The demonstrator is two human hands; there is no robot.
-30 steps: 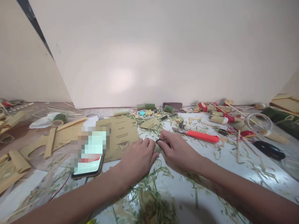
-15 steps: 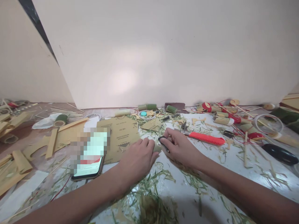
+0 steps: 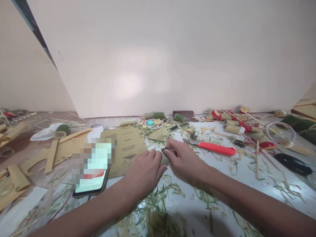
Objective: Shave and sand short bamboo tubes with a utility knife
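My left hand (image 3: pixel 145 169) is closed around a short pale-green bamboo piece (image 3: pixel 165 160), most of it hidden by the fingers. Pinched in my right hand (image 3: pixel 184 159) is a small dark scrap of sandpaper (image 3: pixel 167 151), pressed against the bamboo's right end. A brown sheet of abrasive paper (image 3: pixel 120 140) with printing and a torn notch lies beside my left hand. A torn piece of the same paper (image 3: pixel 159 134) is just beyond both hands. To the right of my right hand rests a red-handled utility knife (image 3: pixel 217 148), blade pointing left.
A lit phone (image 3: pixel 95 174) lies left of the hands. Green shavings (image 3: pixel 170 189) litter the white sheet. Along the wall (image 3: pixel 158 65) are bamboo sections (image 3: pixel 179 117). Red-banded bamboo pieces (image 3: pixel 247 126), a clear ring (image 3: pixel 280 131) and a black computer mouse (image 3: pixel 292 164) sit at right.
My right hand has moved left and closer to my left hand, bringing the dark sandpaper against the bamboo piece. The whole view has shifted slightly.
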